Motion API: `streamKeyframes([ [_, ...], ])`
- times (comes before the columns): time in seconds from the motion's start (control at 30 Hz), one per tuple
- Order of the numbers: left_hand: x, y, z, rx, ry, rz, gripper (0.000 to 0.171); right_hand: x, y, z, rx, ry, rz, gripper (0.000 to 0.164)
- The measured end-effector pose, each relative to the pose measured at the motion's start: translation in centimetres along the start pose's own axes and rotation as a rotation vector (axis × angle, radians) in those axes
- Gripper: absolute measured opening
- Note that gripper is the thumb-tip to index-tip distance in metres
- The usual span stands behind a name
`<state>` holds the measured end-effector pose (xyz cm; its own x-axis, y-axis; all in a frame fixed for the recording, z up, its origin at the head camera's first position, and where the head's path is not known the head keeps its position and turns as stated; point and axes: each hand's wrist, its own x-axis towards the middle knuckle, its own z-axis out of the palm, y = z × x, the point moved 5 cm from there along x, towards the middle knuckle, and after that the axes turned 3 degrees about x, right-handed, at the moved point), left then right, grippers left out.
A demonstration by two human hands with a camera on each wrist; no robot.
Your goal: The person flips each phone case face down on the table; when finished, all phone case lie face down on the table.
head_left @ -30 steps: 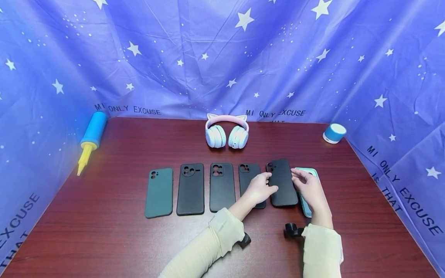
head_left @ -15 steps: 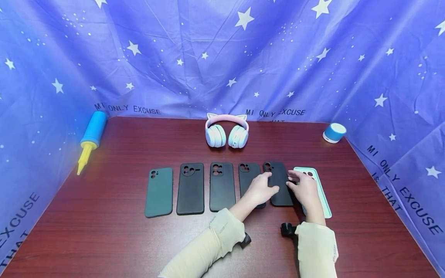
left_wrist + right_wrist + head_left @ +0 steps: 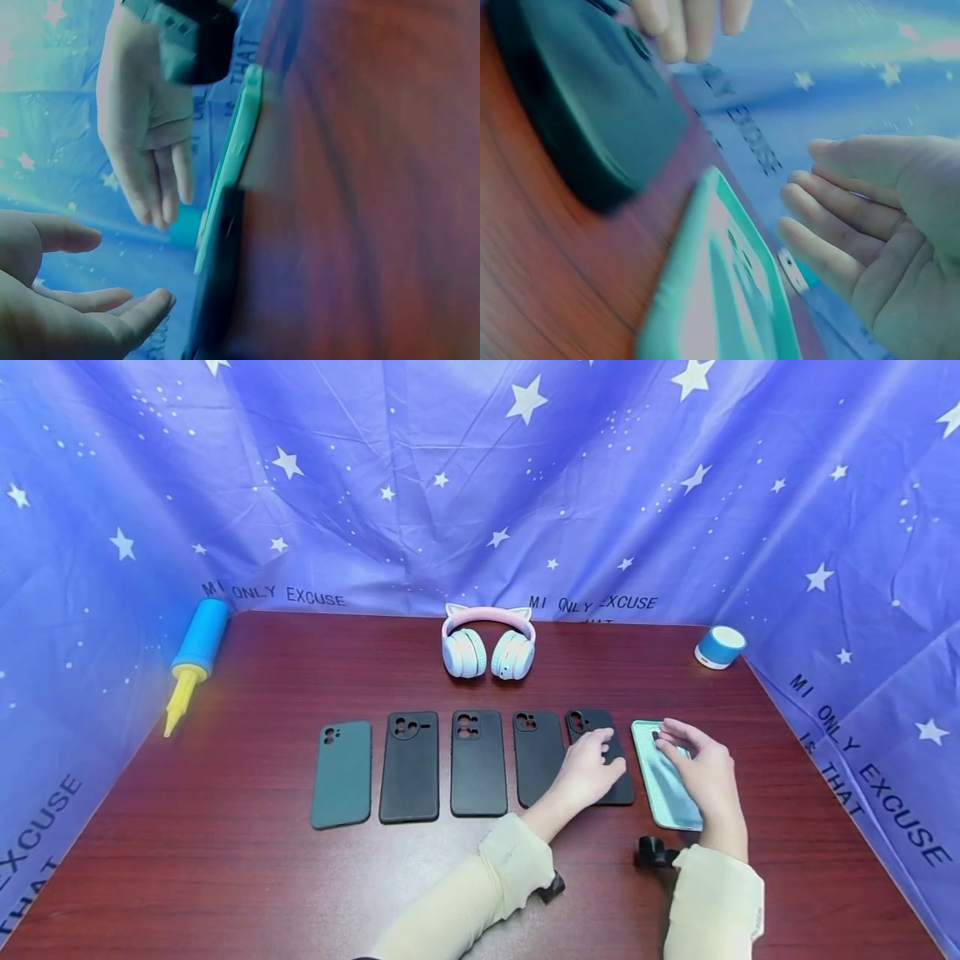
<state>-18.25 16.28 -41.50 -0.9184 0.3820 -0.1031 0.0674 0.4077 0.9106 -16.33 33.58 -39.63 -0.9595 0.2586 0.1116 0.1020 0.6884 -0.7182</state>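
Note:
A mint phone case [image 3: 667, 789] lies at the right end of a row, its hollow inside facing up. Over its right side hovers my right hand [image 3: 708, 777], fingers extended, holding nothing. My left hand [image 3: 583, 772] is above the rightmost black phone case [image 3: 619, 792] and hides part of it. Relaxed and apart from the mint case, the fingers of the left hand [image 3: 75, 300] hold nothing in the left wrist view. In the right wrist view, a gap separates the right hand [image 3: 885, 232] from the mint case [image 3: 705, 300].
Leftward in the row lie more black cases [image 3: 537, 760] [image 3: 480, 777] [image 3: 409, 781] and a green case [image 3: 342, 785]. Behind them stand cat-ear headphones [image 3: 489, 643]. A blue-and-white cylinder [image 3: 721, 647] is at the back right, a blue-and-yellow hand pump [image 3: 198, 643] at the left.
The rightmost black case has shifted slightly left. My right hand has left its side and moved right over the mint case. My left hand has moved right, over the black case.

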Motion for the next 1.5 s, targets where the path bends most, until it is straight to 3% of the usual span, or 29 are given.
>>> streamKeyframes([
  [0.13,0.0,0.7,1.6,0.003,-0.012,-0.006,0.046,0.0,1.6,-1.3,0.037,0.028,0.069,0.047],
  [0.27,0.1,1.0,2.6,-0.034,-0.064,-0.066,0.047,0.0,3.1,-2.2,0.007,0.03,0.152,0.047],
  [0.47,0.7,0.9,3.6,-0.033,-0.159,-0.116,0.048,0.2,4.8,-2.1,-0.048,-0.056,0.22,0.049],
  [0.6,0.7,1.2,3.7,-0.019,-0.179,-0.124,0.049,0.7,5.1,-1.6,-0.083,-0.074,0.199,0.046],
  [0.87,0.8,1.2,3.6,-0.104,-0.181,-0.132,0.053,1.7,5.1,-1.0,-0.084,-0.07,0.179,0.046],
  [1.17,1.1,0.8,3.8,-0.157,-0.16,-0.119,0.053,1.9,4.9,-1.0,-0.106,0.014,0.143,0.033],
  [1.5,1.2,0.5,4.0,-0.188,-0.148,-0.136,0.052,2.1,5.5,-1.1,-0.058,0.035,0.173,0.033],
])
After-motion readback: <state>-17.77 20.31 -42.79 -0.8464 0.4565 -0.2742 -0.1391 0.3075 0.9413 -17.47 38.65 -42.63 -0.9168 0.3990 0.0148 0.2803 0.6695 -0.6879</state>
